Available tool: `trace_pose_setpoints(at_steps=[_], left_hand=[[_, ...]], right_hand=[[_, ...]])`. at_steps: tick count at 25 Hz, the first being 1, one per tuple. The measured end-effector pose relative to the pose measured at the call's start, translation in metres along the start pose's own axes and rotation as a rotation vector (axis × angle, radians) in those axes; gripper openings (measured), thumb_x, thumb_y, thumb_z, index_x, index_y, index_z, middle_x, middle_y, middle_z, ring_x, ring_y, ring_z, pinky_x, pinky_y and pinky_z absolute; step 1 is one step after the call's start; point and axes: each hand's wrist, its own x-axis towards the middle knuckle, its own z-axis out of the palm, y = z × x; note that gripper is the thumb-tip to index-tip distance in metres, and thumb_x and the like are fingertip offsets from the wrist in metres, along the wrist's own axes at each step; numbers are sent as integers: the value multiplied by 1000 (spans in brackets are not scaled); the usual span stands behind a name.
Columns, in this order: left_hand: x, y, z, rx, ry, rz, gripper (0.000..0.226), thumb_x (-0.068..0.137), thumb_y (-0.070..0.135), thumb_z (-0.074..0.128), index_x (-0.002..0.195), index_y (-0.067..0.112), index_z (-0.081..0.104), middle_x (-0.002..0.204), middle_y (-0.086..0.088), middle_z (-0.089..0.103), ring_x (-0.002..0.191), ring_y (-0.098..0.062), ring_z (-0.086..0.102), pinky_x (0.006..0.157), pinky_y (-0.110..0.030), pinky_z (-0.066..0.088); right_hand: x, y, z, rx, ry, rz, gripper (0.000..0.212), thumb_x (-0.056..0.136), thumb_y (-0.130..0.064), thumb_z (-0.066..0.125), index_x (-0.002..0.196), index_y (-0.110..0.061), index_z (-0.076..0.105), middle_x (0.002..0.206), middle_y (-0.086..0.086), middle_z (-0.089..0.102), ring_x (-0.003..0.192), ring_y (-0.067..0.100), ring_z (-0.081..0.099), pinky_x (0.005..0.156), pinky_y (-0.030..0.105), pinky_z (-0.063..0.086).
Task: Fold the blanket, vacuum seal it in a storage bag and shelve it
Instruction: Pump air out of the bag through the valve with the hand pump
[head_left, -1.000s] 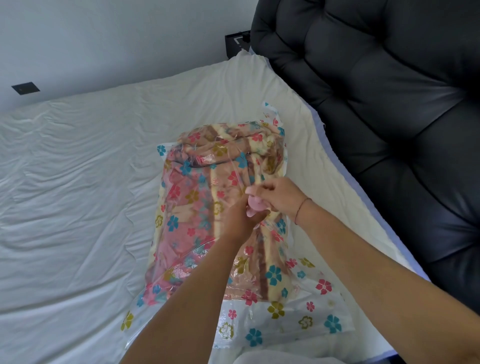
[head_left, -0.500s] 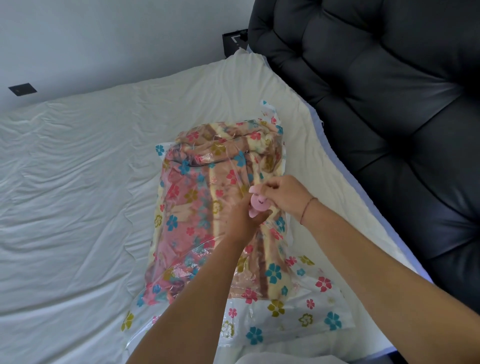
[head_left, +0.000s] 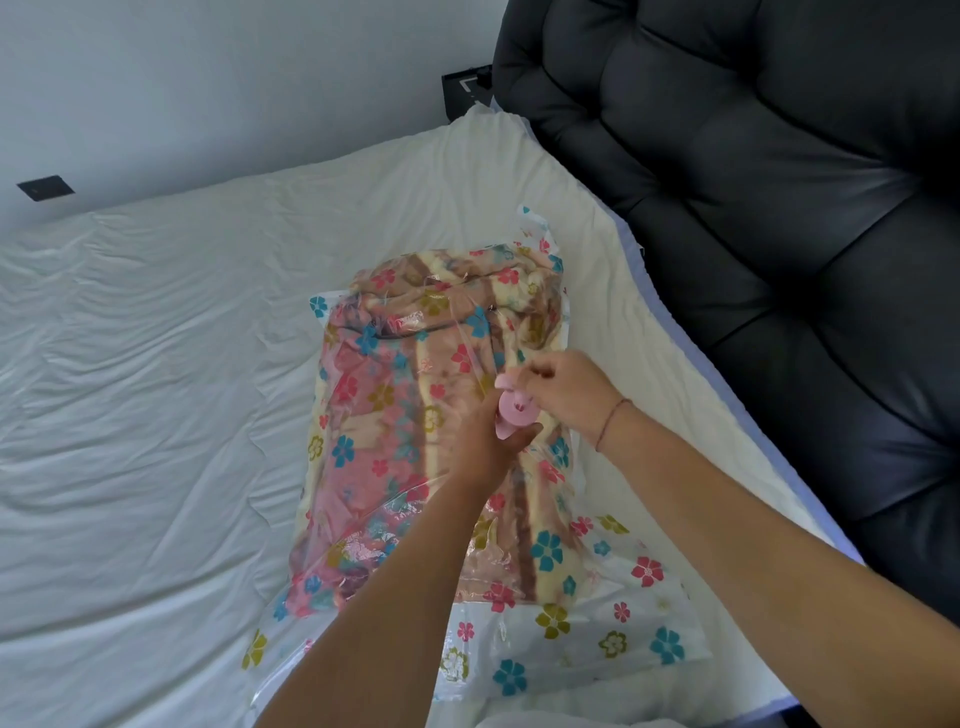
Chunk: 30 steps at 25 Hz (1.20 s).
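Note:
A clear storage bag (head_left: 587, 644) printed with coloured flowers lies on the white bed, and a folded pink, cream and brown blanket (head_left: 410, 415) fills it. A pink round valve (head_left: 514, 413) sits on top of the bag near its right side. My left hand (head_left: 485, 447) grips the valve's base from the left and below. My right hand (head_left: 563, 389) pinches the valve's cap from above with its fingertips. The bag's flat end nearest me holds no blanket.
A wrinkled white bed sheet (head_left: 156, 415) stretches out to the left. A black tufted headboard (head_left: 779, 234) runs along the right. A black wall plate (head_left: 45, 188) sits at far left, and a dark box (head_left: 465, 91) stands behind the bed's far corner.
My right hand's fingers have shifted on the valve, and more of the pink cap shows between my hands. The bag has not moved.

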Motion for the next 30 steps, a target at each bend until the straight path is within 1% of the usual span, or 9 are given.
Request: trace_pose_setpoints(at_steps=[3, 5, 9, 11, 15, 18, 22, 27, 30], left_hand=[[3, -2, -4, 1, 4, -2, 45, 79, 24, 76, 119, 22, 58, 108, 2, 67, 100, -17, 61, 90, -35, 48], [3, -3, -3, 1, -6, -6, 46, 79, 27, 76, 120, 25, 57, 109, 3, 66, 101, -17, 60, 91, -35, 48], [1, 0, -1, -5, -1, 3, 39, 79, 21, 75, 115, 24, 58, 105, 4, 67, 97, -17, 62, 88, -37, 51], [-3, 2, -1, -10, -11, 30, 33, 80, 18, 74, 107, 27, 58, 100, 5, 67, 93, -15, 62, 84, -35, 51], [-1, 4, -4, -28, -13, 17, 42, 81, 19, 74, 118, 25, 55, 105, 6, 63, 100, -17, 59, 90, -30, 46], [-3, 5, -5, -27, -22, 5, 45, 81, 19, 74, 122, 22, 55, 107, 6, 63, 101, -17, 58, 89, -28, 45], [-10, 3, -1, 24, -20, 25, 39, 80, 23, 74, 117, 17, 60, 98, 10, 64, 89, -11, 60, 74, -21, 46], [-7, 5, -5, -27, -1, -16, 44, 81, 22, 74, 120, 21, 56, 107, 5, 64, 100, -17, 59, 88, -30, 46], [-10, 9, -4, -31, 1, -23, 40, 81, 19, 74, 117, 20, 57, 103, 5, 64, 97, -18, 60, 86, -31, 47]], right_hand=[[-7, -48, -31, 93, 115, -241, 37, 88, -35, 64, 87, 1, 74, 78, 25, 67, 60, 19, 57, 57, 28, 45], [-10, -59, -43, 231, 153, -310, 28, 91, -31, 63, 85, -6, 75, 65, 9, 67, 54, 4, 52, 55, 15, 41], [-3, -11, -7, 30, 50, -101, 35, 86, -36, 68, 87, -2, 75, 81, 22, 69, 64, 9, 55, 66, 22, 44], [-6, -3, 1, -26, 17, 1, 31, 83, -34, 71, 85, -3, 75, 79, 17, 70, 74, 15, 59, 72, 27, 48], [-20, -56, -39, 147, 87, -219, 26, 83, -37, 70, 85, -12, 78, 65, 23, 56, 57, 18, 40, 56, 26, 34], [-18, -49, -36, 216, 50, -242, 21, 86, -26, 69, 89, -6, 75, 61, -1, 63, 50, 0, 47, 51, 10, 37], [-12, 6, 9, -31, -68, 59, 25, 82, -33, 73, 91, -10, 75, 86, 4, 68, 85, 17, 63, 75, 21, 51], [-30, -62, -38, 160, 54, -290, 23, 87, -24, 68, 86, -2, 75, 53, -13, 58, 50, -6, 51, 56, 6, 38], [-26, -46, -26, 160, 39, -276, 21, 88, -26, 67, 83, -7, 76, 59, 2, 60, 52, -1, 49, 56, 9, 39]])
